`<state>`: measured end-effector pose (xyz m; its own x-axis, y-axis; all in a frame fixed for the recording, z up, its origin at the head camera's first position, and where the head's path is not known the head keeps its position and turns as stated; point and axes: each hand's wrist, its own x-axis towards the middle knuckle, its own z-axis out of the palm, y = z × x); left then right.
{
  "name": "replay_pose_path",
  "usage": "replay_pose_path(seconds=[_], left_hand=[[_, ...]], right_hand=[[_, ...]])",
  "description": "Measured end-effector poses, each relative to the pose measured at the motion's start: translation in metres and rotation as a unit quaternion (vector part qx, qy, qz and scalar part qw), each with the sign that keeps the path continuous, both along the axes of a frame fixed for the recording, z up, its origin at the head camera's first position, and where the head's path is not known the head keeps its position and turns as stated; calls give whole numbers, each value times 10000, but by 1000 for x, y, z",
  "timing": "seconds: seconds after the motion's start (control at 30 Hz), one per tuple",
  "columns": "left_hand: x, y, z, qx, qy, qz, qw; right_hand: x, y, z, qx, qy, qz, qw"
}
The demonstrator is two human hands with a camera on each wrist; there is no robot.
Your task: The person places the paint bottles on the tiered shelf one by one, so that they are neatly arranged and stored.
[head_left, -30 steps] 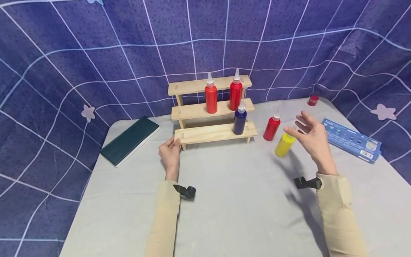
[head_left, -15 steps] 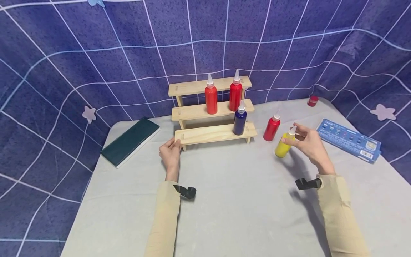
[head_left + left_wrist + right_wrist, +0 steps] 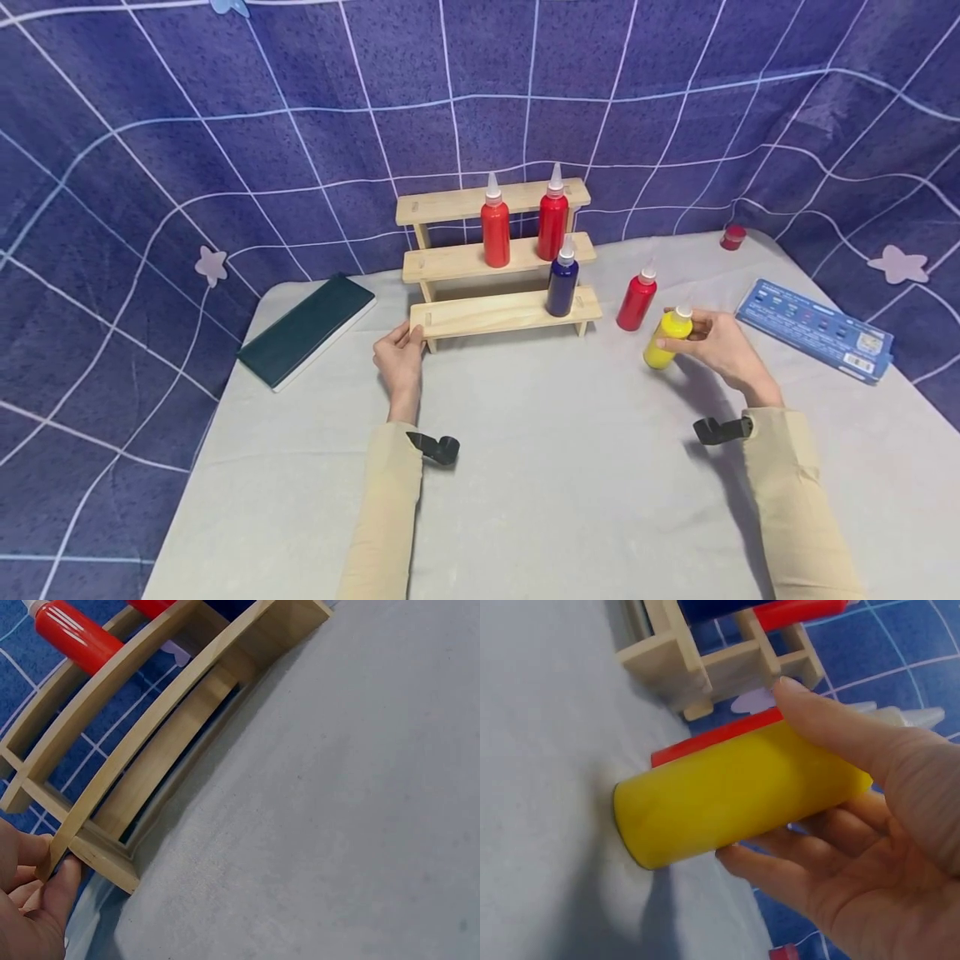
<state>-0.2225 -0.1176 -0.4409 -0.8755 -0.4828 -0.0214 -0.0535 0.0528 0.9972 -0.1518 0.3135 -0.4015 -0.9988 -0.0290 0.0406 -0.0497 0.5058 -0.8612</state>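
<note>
My left hand (image 3: 400, 364) pinches the left end of the lowest board of a three-tier wooden rack (image 3: 487, 315); thumb and fingers lie on either side of the board in the left wrist view. My right hand (image 3: 722, 354) holds a yellow squeeze bottle (image 3: 727, 795), thumb on one side and fingers on the other. The bottle is upright with its base at or just above the table. Left of it stands a red squeeze bottle (image 3: 637, 302). On the rack are an orange-red bottle (image 3: 495, 235), a red bottle (image 3: 552, 225) and a dark blue bottle (image 3: 562, 287).
A dark green notebook (image 3: 307, 332) lies left of the rack. To the right are a flat blue box (image 3: 817, 329) and a small red pot (image 3: 732, 238) near the back edge. A blue patterned curtain (image 3: 480, 133) hangs behind the pale cloth-covered table (image 3: 540, 467).
My right hand has come down from above the yellow bottle and closed its fingers and thumb round it. The left hand has stayed at the rack's end.
</note>
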Motion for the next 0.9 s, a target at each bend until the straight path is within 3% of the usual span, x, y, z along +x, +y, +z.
replay_pose_path(seconds=[0.27,0.4,0.6,0.9], left_hand=[[1,-1,1,28,31,30,10000],[1,-2,1,39,16,17,10000],[1,-2,2,52,26,50,10000],[0,-2,0,95,-35,14,9999]], right_hand=[[-1,0,-2,-208,123,64,9997],[-1,-1,4,-65,118,-31,9999],[1,-6,23,292,1,-73,9995],[4,-36,58,220,-70,68,9997]])
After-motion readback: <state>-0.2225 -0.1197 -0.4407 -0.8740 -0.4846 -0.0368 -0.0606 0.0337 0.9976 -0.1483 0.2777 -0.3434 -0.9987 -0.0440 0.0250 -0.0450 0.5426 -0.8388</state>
